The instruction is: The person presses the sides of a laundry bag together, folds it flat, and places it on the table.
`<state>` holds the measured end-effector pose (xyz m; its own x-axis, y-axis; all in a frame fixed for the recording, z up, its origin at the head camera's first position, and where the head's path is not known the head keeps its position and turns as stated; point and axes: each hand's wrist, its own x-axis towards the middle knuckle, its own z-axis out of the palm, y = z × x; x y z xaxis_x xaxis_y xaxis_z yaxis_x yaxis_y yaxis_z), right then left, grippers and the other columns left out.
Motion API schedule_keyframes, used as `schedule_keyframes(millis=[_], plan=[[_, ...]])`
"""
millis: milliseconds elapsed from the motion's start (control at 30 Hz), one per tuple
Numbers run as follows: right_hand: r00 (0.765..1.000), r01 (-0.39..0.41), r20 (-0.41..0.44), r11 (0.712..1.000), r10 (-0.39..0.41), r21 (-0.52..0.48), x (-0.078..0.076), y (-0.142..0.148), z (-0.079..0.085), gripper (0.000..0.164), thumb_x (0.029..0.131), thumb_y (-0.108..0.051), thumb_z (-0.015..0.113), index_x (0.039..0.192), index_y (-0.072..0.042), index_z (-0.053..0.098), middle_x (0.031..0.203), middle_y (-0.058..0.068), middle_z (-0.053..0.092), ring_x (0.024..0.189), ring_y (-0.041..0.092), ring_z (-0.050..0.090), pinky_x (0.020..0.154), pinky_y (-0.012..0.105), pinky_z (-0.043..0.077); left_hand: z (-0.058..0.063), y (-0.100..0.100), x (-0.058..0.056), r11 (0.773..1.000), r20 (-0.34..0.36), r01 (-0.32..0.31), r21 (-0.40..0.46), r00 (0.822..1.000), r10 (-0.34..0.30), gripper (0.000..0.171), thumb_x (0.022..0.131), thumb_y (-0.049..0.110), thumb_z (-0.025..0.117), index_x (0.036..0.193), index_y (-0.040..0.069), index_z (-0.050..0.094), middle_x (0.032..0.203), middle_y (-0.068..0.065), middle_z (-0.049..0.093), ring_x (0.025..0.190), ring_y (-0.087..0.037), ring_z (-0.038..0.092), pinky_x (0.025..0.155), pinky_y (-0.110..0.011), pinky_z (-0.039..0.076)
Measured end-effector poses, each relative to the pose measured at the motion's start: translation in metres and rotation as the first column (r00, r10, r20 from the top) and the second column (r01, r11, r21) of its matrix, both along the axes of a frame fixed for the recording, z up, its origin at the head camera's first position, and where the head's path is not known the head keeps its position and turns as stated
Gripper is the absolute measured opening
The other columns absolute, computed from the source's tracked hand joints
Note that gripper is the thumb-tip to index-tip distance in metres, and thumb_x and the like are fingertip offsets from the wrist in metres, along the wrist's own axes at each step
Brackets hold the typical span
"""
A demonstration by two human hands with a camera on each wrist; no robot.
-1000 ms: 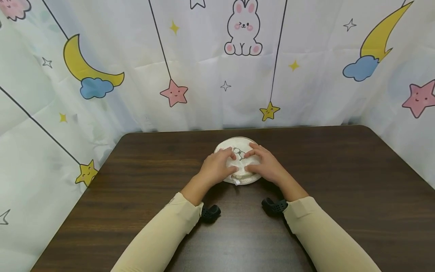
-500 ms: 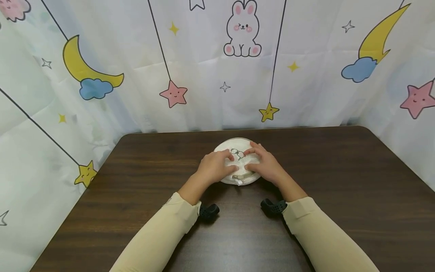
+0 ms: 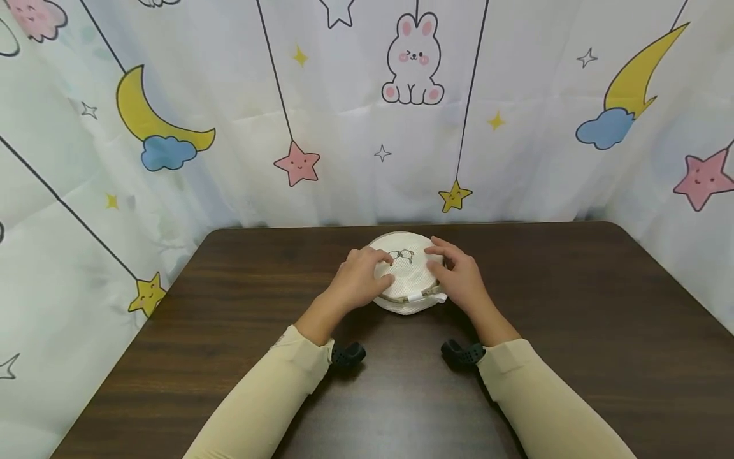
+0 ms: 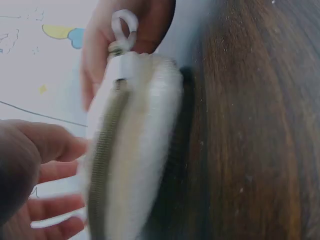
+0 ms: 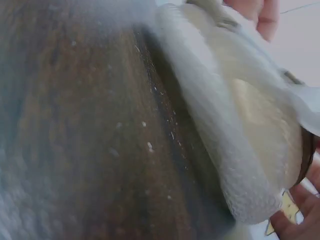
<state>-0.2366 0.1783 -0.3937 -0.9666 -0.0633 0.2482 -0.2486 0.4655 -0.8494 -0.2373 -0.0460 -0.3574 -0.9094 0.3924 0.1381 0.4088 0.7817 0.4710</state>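
Note:
A round, cream-white zip pouch [image 3: 410,274] with a small line drawing on its face sits near the far edge of the table. My left hand [image 3: 351,280] holds its left side, thumb and forefinger bent over the upper face. On the other side my right hand [image 3: 463,279] grips the right part, fingertips on the face beside the drawing. The closed zipper [image 4: 104,162] runs along the side wall facing me. A white pull loop [image 4: 125,27] stands at the zipper's end, near the right hand. Some fingers are hidden behind the pouch in the head view.
The dark wooden table [image 3: 229,357] spreads around the pouch. Behind it hangs a white curtain [image 3: 344,108] printed with moons, stars and a rabbit. A black wrist device [image 3: 347,356] sits at each sleeve cuff.
The pouch has turned between the hands, its white tab swinging to the right. The right hand has shifted slightly right and its thumb has moved up. The head view has tilted a little upward.

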Motion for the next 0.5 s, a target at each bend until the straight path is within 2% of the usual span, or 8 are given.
schedule_keyframes(millis=[100,200,333,433,500], plan=[[0.996,-0.082,-0.026,0.997,0.082,0.011,0.0019,-0.0016,0.0009,0.036,0.097,-0.022,0.061,0.132,-0.01,0.063,0.155,-0.001,0.041,0.148,0.025,0.028,0.115,0.055,0.028,-0.0026,0.0003,-0.0012,1.0,0.001,0.013,-0.018,1.0,-0.013,0.043,0.093,0.031,0.064,0.133,0.017,0.06,0.149,-0.01,0.045,0.141,-0.036,0.036,0.108,-0.059,0.036],[0.983,-0.177,-0.023,0.98,0.18,0.09,0.0022,-0.0025,0.0003,0.046,0.097,-0.023,0.062,0.141,-0.011,0.055,0.16,0.002,0.032,0.152,0.03,0.016,0.116,0.062,0.019,-0.005,0.001,-0.0027,0.996,0.028,0.061,-0.069,0.998,-0.059,0.055,0.096,0.032,0.059,0.147,0.015,0.047,0.161,-0.011,0.027,0.15,-0.034,0.02,0.116,-0.06,0.023],[0.962,-0.274,0.058,0.943,0.267,0.191,0.001,-0.0031,-0.0018,0.055,0.096,-0.023,0.062,0.148,-0.015,0.047,0.165,0.005,0.019,0.152,0.036,0.002,0.113,0.069,0.011,-0.0071,0.0001,-0.0025,0.983,0.153,0.143,-0.118,0.98,-0.124,0.061,0.102,0.034,0.049,0.157,0.017,0.028,0.166,-0.009,0.011,0.153,-0.03,0.005,0.12,-0.057,0.009],[0.944,-0.326,0.134,0.922,0.303,0.21,0.0007,-0.0036,-0.0012,0.056,0.097,-0.024,0.059,0.15,-0.017,0.044,0.166,0.005,0.012,0.152,0.038,-0.005,0.112,0.072,0.008,-0.0071,-0.0019,-0.0019,0.972,0.246,0.187,-0.139,0.958,-0.149,0.063,0.104,0.037,0.044,0.159,0.02,0.018,0.166,-0.006,0.002,0.153,-0.027,-0.001,0.121,-0.054,0.002],[0.932,-0.351,0.169,0.913,0.32,0.209,0.0007,-0.0038,0.0006,0.055,0.098,-0.025,0.058,0.151,-0.018,0.043,0.166,0.006,0.01,0.151,0.038,-0.007,0.111,0.073,0.007,-0.0069,-0.0034,-0.0023,0.968,0.285,0.202,-0.151,0.946,-0.153,0.065,0.105,0.039,0.043,0.16,0.022,0.013,0.166,-0.005,-0.003,0.153,-0.026,-0.004,0.121,-0.054,0.001]])
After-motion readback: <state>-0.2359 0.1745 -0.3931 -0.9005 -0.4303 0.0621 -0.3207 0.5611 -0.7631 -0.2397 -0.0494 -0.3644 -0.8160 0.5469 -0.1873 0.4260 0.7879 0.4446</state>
